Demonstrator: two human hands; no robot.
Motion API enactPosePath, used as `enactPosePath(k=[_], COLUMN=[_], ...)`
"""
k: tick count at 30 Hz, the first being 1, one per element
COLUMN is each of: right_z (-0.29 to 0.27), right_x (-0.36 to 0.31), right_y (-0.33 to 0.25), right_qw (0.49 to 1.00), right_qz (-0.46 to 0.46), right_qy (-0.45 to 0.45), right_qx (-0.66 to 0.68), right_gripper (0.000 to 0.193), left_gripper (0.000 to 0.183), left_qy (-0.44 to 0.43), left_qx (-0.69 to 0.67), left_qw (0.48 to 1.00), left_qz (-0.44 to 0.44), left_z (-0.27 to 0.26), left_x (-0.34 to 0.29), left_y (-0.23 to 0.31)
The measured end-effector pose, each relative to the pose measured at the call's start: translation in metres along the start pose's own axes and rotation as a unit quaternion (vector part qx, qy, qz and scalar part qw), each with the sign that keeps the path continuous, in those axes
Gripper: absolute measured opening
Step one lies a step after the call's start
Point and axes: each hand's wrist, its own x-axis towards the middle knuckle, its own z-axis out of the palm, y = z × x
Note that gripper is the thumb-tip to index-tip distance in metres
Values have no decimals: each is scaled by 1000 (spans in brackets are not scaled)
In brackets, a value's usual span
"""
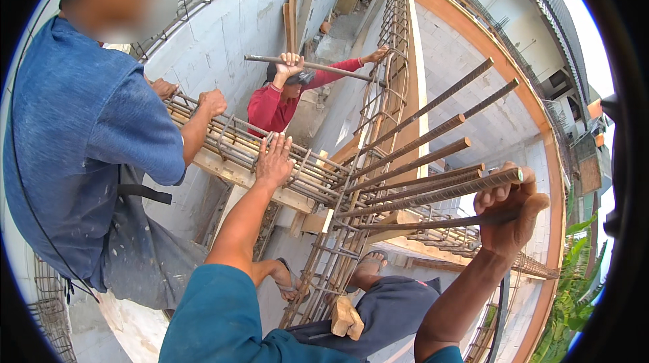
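Rebars [433, 196] stand between the right hand [514, 233] and a red-sleeved co-worker [266, 110].

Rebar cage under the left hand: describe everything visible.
The rebar cage is long and open: brownish, steel-looking lengthwise bars with stirrups looped around them. It slants from upper left, where a blue-shirted co-worker's hand rests on it, to a crossing cage near the centre. A pale wooden board runs along its near side. The left hand lies palm-down on it, fingers extended.
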Motion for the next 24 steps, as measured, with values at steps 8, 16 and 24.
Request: enactPosePath(k=[8,16,24], right_z=[13,16,17], right_x=[-5,-6,-4], right_y=[7,12,9], right_qw=[993,980,967], right_qz=[-62,-68,-91], right_qy=[99,177,184], right_qx=[-16,-59,-153], right_gripper=[54,44,42], left_gripper=[45,35,45], left_qy=[-46,124,49], left_qx=[-25,-114,-29], left_qw=[998,986,994], left_qz=[25,-12,-89], left_z=[-36,-19,-2], left_x=[41,144,220], left_y=[-6,-67,-96])
